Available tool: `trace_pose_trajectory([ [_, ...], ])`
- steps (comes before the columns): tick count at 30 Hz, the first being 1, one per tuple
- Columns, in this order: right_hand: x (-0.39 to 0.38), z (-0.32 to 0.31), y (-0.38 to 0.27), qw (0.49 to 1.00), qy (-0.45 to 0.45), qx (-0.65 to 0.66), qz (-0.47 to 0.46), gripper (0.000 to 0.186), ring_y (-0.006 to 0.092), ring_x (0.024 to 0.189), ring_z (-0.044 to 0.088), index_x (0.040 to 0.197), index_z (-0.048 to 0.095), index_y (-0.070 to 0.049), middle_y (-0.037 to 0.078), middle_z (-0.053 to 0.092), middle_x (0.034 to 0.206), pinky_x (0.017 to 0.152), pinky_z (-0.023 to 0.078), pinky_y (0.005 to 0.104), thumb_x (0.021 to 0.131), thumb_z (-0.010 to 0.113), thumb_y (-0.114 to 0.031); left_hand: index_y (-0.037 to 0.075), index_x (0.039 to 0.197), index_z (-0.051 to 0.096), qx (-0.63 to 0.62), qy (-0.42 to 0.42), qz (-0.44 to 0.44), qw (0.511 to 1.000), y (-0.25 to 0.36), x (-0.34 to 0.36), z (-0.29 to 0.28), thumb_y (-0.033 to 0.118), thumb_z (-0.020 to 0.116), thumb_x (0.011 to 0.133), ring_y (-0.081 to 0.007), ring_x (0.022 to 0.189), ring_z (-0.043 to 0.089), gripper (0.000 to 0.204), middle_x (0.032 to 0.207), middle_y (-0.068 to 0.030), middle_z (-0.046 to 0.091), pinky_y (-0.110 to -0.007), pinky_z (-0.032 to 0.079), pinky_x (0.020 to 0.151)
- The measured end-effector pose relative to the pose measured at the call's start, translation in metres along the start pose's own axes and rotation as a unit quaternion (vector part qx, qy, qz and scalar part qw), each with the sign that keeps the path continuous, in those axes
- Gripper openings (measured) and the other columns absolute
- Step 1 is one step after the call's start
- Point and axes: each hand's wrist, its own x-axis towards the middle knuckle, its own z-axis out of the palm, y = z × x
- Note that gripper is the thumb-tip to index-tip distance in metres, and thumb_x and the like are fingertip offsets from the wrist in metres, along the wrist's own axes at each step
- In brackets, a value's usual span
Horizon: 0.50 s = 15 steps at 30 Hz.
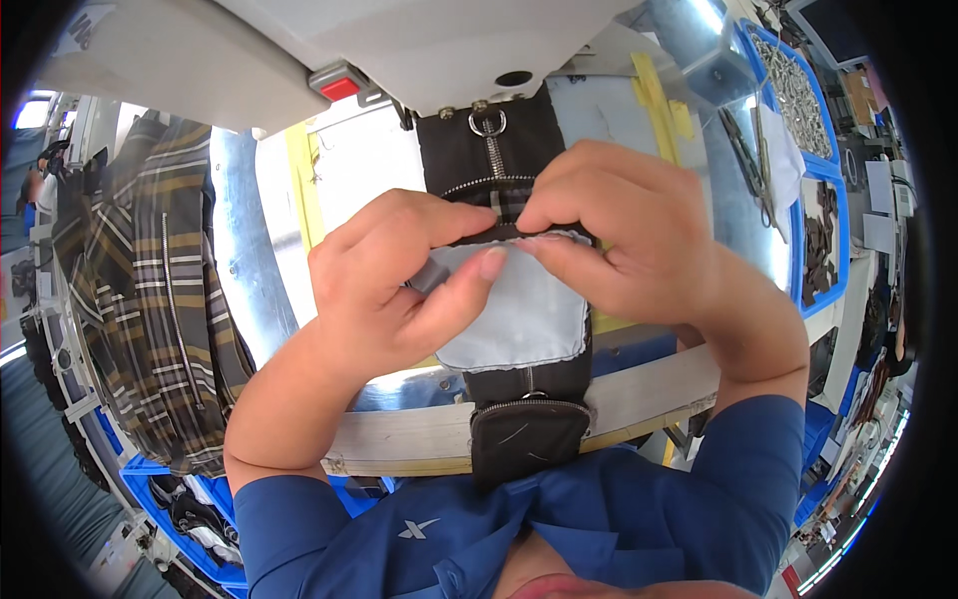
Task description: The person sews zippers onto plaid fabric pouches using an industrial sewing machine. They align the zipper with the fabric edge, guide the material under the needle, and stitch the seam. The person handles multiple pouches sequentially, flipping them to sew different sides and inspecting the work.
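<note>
My left hand [394,265] and my right hand [624,225] meet over a zippered fabric pocket [519,319] with pale grey lining. Both hands are closed, thumbs and fingers pinching its upper edge from either side. Plaid cloth [507,204] shows between the fingertips, below a curved zipper [479,185]. The pocket lies on a long black fabric strip [439,150], which carries a metal D-ring [487,122] near the sewing machine head [439,50]. Toward me, another small black zippered pocket [529,439] hangs over the table edge.
Plaid fabric pieces with a zipper [165,299] are heaped at the left. At the right lie scissors [753,165], beside blue bins of metal parts [788,90] and dark pieces [820,240]. Another blue bin [185,519] stands at lower left. Yellow tape [654,105] marks the table.
</note>
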Motion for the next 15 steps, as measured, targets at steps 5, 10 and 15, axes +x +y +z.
trace_pose_trajectory([
  [5,-0.0004,-0.0004,-0.0008,1.000,-0.015,0.015,0.022,0.022,0.0233,0.073,0.069,0.096,0.074,-0.002,0.012,0.071,0.089,0.060,0.052,0.0317,0.077,0.081,0.007,0.001,0.096,0.078,-0.006,-0.004,-0.009,1.000,-0.0017,-0.0012,0.0014,-0.002,0.084,0.079,-0.0192,0.069,0.070,0.018,0.088,-0.0109,0.076,-0.029,0.053,0.058],
  [10,-0.0007,0.0073,0.0029,0.998,0.023,0.048,0.045,0.018,0.0229,0.067,0.063,0.095,0.073,-0.009,0.005,0.066,0.084,0.057,0.048,0.0346,0.081,0.080,-0.001,0.000,0.096,0.078,-0.036,-0.005,-0.035,0.999,0.0001,-0.0002,0.0009,-0.001,0.084,0.081,-0.0180,0.069,0.070,0.017,0.087,-0.0100,0.077,-0.028,0.052,0.059],
  [15,-0.0003,0.0071,0.0030,0.997,0.016,0.053,0.052,0.017,0.0234,0.068,0.064,0.095,0.072,-0.009,0.005,0.066,0.083,0.058,0.048,0.0347,0.081,0.079,-0.001,0.001,0.096,0.078,-0.056,-0.001,-0.083,0.995,-0.0001,-0.0040,0.0011,0.001,0.084,0.084,-0.0162,0.068,0.069,0.014,0.086,-0.0085,0.076,-0.028,0.051,0.058],
])
